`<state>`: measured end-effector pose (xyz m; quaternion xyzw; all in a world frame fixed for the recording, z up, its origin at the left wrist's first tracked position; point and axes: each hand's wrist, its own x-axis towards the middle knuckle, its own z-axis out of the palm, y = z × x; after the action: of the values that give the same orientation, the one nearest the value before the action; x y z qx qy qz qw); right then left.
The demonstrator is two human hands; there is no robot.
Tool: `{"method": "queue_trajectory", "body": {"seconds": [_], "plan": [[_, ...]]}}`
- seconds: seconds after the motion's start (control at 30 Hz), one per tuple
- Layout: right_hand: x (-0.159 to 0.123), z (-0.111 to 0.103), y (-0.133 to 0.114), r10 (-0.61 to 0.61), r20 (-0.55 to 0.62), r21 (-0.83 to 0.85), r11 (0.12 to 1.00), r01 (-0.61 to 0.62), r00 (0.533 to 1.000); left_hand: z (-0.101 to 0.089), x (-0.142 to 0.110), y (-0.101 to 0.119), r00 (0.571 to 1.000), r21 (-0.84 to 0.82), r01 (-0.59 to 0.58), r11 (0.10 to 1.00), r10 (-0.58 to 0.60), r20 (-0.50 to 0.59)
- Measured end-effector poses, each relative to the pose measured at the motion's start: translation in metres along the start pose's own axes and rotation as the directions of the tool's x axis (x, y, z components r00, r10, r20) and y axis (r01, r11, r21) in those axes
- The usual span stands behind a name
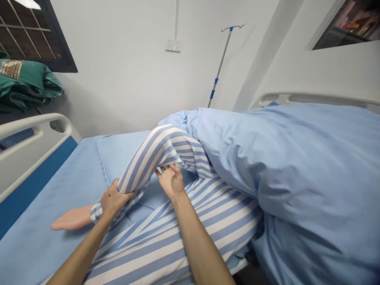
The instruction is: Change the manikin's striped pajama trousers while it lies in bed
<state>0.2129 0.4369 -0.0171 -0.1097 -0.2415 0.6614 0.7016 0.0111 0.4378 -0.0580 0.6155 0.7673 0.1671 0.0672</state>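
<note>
On the blue bed [118, 148], a bent leg [148, 152] slopes leftward; left hand [114, 198] clasps its shin [130, 177]; right hand [172, 181] curls under the knee [169, 138], grip unclear.

Blue-banded pole [220, 65], wall socket [172, 45], bundled green cloth [29, 85].
</note>
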Motion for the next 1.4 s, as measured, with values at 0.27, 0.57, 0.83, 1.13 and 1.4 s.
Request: {"method": "queue_trajectory", "body": {"seconds": [0.27, 0.57, 0.83, 1.13, 1.4], "plan": [[0.000, 0.005, -0.001, -0.038, 0.016, -0.031, 0.999, 0.038, 0.999, 0.000, -0.002, 0.007, 1.000, -0.029, -0.013, 0.999, 0.013, -0.024], [-0.004, 0.008, -0.001, 0.005, 0.021, -0.071, 0.997, -0.004, 1.000, -0.032, 0.007, -0.012, 0.990, 0.030, -0.137, 0.990, 0.137, 0.024], [-0.007, 0.006, 0.012, 0.154, 0.007, 0.016, 0.988, -0.154, 0.988, -0.107, 0.030, -0.050, 0.971, 0.287, -0.239, 0.928, 0.224, 0.083], [-0.013, -0.011, 0.050, 0.368, -0.149, 0.081, 0.930, -0.359, 0.918, -0.134, 0.047, -0.105, 0.943, 0.437, -0.331, 0.836, 0.274, 0.190], [-0.010, -0.026, 0.063, 0.419, -0.374, -0.033, 0.885, -0.464, 0.827, -0.112, 0.058, -0.127, 0.927, 0.457, -0.374, 0.807, 0.306, 0.218]]}}
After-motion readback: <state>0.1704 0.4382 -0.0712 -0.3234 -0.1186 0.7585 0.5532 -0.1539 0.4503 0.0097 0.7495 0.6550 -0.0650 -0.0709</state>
